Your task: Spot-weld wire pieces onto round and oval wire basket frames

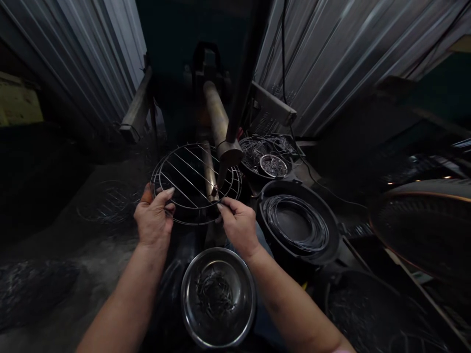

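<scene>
A round wire rack (179, 173) with parallel bars is held between my two hands, its far side resting around the lower brass-coloured arm of a welding machine (209, 171). My left hand (154, 213) grips the rack's left rim, thumb on top. At the near right rim, my right hand (239, 223) pinches the wire close to the lower arm's tip. Above that spot, the thick upper arm (218, 115) ends in a downward-pointing electrode. Below my hands sits a shiny metal bowl (187, 314) with several short wire pieces (215, 291) inside.
Right of my hand, a black basin (333, 220) holds wire rings (272, 218). Behind it, another basin (253, 171) contains loose wire and a small dish (273, 165). More wire racks (110, 201) lie on the floor at left. A large round pan-like object (423, 230) stands far right.
</scene>
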### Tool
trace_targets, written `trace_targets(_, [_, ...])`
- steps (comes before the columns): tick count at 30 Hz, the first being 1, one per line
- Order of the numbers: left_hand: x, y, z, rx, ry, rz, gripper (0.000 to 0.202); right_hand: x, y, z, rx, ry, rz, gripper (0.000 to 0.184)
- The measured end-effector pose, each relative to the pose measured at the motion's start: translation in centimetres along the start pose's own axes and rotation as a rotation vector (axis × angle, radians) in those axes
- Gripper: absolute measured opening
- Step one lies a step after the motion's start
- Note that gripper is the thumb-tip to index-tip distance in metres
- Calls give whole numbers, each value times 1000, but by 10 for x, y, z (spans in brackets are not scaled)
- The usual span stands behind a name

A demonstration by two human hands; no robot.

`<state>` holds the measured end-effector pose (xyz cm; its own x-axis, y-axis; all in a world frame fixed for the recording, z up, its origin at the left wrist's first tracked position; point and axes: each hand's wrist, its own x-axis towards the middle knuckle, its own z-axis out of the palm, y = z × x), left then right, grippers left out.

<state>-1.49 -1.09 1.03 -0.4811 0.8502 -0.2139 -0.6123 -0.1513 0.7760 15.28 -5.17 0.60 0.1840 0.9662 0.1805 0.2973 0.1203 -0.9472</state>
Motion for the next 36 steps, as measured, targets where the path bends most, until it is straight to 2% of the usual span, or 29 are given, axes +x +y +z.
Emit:
trace_targets(7, [11, 0, -1, -7, -4, -20, 49, -1, 17, 13, 308, 20, 135, 22])
trace_targets(11, [21, -4, 2, 26, -26, -54, 46, 1, 20, 15, 388, 44, 145, 19])
trace_targets(17, [28, -5, 7, 44, -50, -55, 42, 7, 19, 17, 404, 52, 153, 18])
trace_targets(28, [34, -8, 16, 82, 0, -113, 40, 17, 9, 15, 371, 62, 204, 21])
trace_targets(36, [29, -8, 17, 117, 19, -66, 39, 20, 10, 16, 309, 69, 193, 17])
